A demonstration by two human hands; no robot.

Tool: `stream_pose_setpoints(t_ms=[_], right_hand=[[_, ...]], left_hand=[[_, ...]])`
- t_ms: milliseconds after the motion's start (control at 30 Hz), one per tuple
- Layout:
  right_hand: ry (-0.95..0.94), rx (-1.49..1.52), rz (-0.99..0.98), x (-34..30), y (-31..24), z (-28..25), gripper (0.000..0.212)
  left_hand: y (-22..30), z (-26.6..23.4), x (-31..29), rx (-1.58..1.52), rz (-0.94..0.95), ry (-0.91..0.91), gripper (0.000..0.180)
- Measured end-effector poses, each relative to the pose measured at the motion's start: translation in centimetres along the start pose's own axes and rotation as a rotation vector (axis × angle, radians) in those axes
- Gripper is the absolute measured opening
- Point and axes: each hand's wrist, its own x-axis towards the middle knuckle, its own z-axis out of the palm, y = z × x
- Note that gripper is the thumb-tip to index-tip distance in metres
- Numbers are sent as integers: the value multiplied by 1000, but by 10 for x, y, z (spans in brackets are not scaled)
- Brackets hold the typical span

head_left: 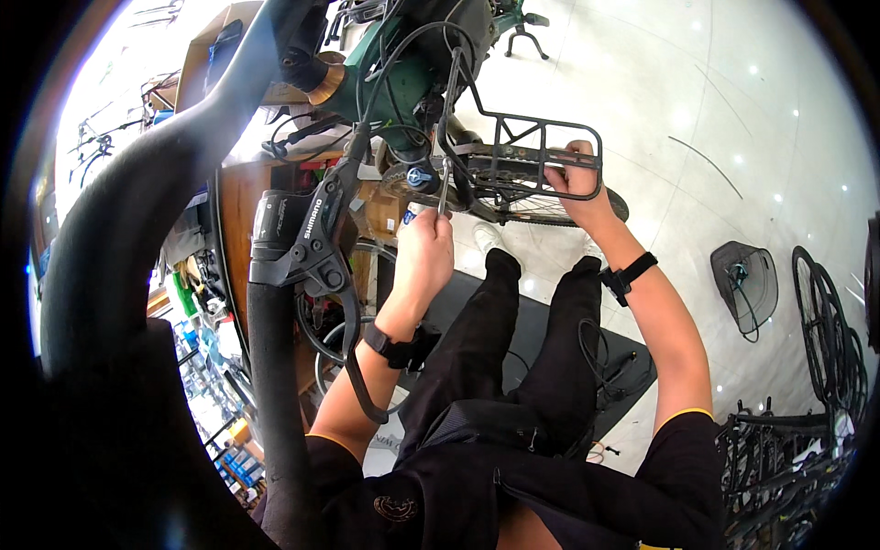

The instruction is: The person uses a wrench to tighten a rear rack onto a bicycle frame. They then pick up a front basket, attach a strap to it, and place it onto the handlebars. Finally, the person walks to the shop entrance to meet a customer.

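Observation:
My left hand is closed round the lower end of a slim silver tool. The tool stands nearly upright, its top end beside the green bicycle frame and a round blue-and-silver part. It looks like a spanner, but its head is too small to tell. On the right, my right hand grips the outer end of a black tubular bike rack, fingers wrapped round its bars. Below the rack is a bicycle wheel with a dark tyre, partly hidden by it.
A black handlebar with a brake lever fills the left foreground, close to my left forearm. Cables loop over the frame. A dark mat lies under my legs. Right, a grey mesh item and several tyres lie on the pale floor.

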Motion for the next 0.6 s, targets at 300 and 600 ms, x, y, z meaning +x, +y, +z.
stream_pose_setpoints(t_ms=[300,600], right_hand=[[-94,752,451,-7,-10,-1,42],[114,1170,479,-1,1,-5,18]], left_hand=[[14,-19,2,170,50,-49,22],[20,-12,9,291,52,-45,23]])
